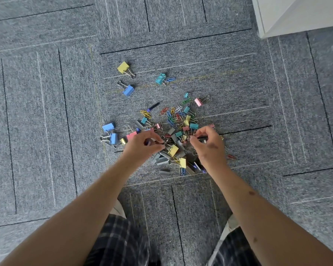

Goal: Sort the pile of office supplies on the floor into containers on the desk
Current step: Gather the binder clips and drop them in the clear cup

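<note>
Floor: grey carpet tiles; every supply lies on it.
Blue clips: two, at the pile's left edge.
Yellow clip, lone blue clip: apart, beyond the pile.
Your left hand: fingers curled over the pile's near left; you cannot tell whether it grips anything.
Teal clip: apart, far side.
Pile: binder clips, paper clips and grey staple strips, between and beyond your hands.
Your right hand: thumb and forefinger pinched at the pile; any catch is too small to tell.
Pink clip: pile's far right edge.
</note>
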Available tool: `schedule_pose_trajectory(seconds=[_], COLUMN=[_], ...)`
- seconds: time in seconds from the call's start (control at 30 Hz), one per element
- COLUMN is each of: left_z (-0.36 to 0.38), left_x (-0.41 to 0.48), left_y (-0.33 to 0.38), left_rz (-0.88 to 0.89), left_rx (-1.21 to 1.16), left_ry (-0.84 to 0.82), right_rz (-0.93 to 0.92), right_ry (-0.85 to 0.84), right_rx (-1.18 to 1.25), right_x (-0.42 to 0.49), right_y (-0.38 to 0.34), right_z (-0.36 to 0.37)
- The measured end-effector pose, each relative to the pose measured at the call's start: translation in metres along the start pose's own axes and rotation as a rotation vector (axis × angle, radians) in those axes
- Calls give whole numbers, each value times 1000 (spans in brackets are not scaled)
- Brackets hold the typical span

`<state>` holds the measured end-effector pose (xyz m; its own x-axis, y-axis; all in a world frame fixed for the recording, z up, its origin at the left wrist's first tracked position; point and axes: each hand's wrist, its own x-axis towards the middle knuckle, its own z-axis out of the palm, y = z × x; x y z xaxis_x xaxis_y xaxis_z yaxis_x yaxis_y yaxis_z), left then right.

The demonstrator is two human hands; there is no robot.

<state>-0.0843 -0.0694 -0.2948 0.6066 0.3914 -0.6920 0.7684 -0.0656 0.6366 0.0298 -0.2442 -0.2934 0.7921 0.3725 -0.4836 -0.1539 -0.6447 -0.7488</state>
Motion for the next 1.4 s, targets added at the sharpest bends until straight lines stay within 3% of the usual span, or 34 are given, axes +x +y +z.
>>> schedule_pose_trajectory(seconds=[0.1, 0.3, 0.53, 0.7, 1.0, 1.4], left_z=[5, 14, 21, 23, 16, 16], left_x=[-5, -8, -7, -4, -6, 2], left_y=[2, 4, 7, 5, 11, 11], left_rz=[111, 130, 228, 232, 137, -29], left_rx=[223, 502, 607, 624, 199, -249], left_ry=[-85, -66, -34, -50, 33, -59], right_rz=[54, 79, 202, 291, 329, 310], right_ry=[-1, -50, -47, -31, -44, -87], right_rx=[127, 135, 485, 555, 613, 654], right_x=[-1, -5, 0, 4, 7, 6], right_y=[-4, -9, -6, -9, -13, -7], right_z=[-3, -4, -6, -6, -5, -5])
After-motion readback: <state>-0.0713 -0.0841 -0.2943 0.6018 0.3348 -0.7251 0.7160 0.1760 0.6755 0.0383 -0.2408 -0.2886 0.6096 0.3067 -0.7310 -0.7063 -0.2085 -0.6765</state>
